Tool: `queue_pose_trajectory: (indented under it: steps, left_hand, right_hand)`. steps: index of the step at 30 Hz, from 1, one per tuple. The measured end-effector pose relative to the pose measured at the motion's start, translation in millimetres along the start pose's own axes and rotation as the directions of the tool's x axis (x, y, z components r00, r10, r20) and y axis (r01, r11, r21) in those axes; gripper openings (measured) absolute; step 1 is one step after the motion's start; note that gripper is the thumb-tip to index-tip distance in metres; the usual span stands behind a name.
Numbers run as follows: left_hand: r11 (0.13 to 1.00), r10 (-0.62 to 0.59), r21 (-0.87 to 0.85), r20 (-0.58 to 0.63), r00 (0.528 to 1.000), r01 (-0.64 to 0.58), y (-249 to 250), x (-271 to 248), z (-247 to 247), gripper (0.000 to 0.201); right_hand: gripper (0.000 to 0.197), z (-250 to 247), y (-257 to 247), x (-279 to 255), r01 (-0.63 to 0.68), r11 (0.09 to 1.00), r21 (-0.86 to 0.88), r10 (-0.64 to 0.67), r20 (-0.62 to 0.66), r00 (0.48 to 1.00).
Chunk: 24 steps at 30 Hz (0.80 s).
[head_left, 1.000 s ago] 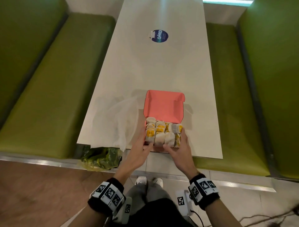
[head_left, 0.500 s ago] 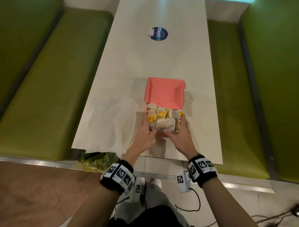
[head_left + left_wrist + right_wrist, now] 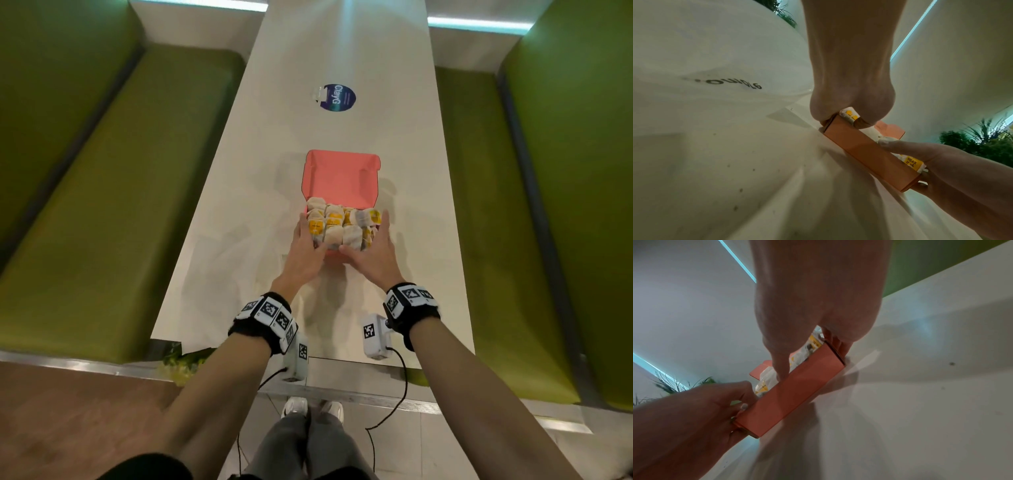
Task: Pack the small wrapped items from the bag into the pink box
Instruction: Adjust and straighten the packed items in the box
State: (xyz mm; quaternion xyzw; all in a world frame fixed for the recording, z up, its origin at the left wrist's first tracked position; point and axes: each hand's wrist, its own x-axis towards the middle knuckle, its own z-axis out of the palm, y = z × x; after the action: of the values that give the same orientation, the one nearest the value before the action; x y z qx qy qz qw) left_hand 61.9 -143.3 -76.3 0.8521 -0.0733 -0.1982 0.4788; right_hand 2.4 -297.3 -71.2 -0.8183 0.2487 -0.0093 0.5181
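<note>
The pink box (image 3: 340,178) stands on the white table (image 3: 342,51) with its lid raised at the far side. Several small wrapped items (image 3: 342,224), white with yellow labels, fill it in rows. My left hand (image 3: 305,243) grips the box's near left corner, fingers along the side and thumb at the front. At the near right corner my right hand (image 3: 376,246) grips it the same way. The wrist views show the box front (image 3: 865,152) (image 3: 791,391) with thumbs over the items. A flat translucent bag (image 3: 233,260) lies left of the box.
A round blue sticker (image 3: 337,97) lies farther up the table. Green benches (image 3: 120,205) (image 3: 479,205) run along both sides. Something green and crumpled (image 3: 178,366) shows below the table's near left edge.
The box has slid away from the near table edge toward the middle, both hands moving with it and keeping their hold.
</note>
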Motion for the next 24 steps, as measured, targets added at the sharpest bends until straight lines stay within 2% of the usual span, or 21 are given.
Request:
queue_pose_trajectory:
  steps: [2, 6, 10, 13, 15, 17, 18, 21, 24]
  left_hand:
    - [1.0, -0.008, 0.001, 0.005, 1.0, 0.008, 2.0, 6.4, -3.8, 0.082]
    - [1.0, -0.007, 0.0, 0.011, 1.0, 0.007, 2.6, 16.0, -6.0, 0.086]
    - [1.0, -0.01, 0.011, 0.011, 1.0, 0.01, 0.9, 19.6, -4.9, 0.083]
    - [1.0, -0.021, 0.011, 0.007, 1.0, 0.021, 5.9, 16.2, -6.4, 0.08]
    - [1.0, -0.012, -0.001, -0.005, 1.0, 0.012, 15.3, 7.3, -10.0, 0.078]
    - [0.998, 0.057, 0.009, -0.041, 0.998, -0.057, 27.4, -8.4, -16.5, 0.073]
    - [0.993, 0.12, 0.017, -0.067, 0.991, -0.119, 32.1, -19.3, -20.8, 0.07]
    - [0.944, 0.331, 0.055, -0.152, 0.931, -0.327, 31.8, -62.0, -40.0, 0.053]
    - [0.923, 0.382, 0.145, -0.224, 0.897, -0.357, 6.9, -106.9, -62.2, 0.042]
  right_hand:
    - [0.119, 2.5, -1.7, 7.6, 0.002, 1.0, -0.006, -0.002, -0.01, 1.0]
    - [0.095, 4.1, -3.8, 15.3, 0.04, 0.999, -0.002, -0.04, -0.034, 0.999]
    - [0.09, 4.4, -1.0, 18.2, 0.053, 0.999, -0.013, -0.053, -0.029, 0.998]
    - [0.092, 2.2, -3.3, 16.7, 0.032, 0.999, -0.017, -0.032, -0.013, 0.999]
    - [0.103, -2.2, -6.9, 12.2, 0.013, 1.0, -0.02, -0.014, -0.011, 1.0]
    - [0.116, -9.6, -13.6, -0.1, -0.008, 1.0, 0.018, 0.008, -0.008, 1.0]
    - [0.116, -14.7, -17.3, -10.3, -0.015, 0.999, 0.035, 0.015, -0.007, 1.0]
    - [0.089, -28.0, -12.8, -53.1, 0.045, 0.999, 0.009, -0.045, -0.01, 0.999]
    - [0.057, -43.8, 8.9, -107.5, 0.122, 0.992, -0.042, -0.12, 0.061, 0.991]
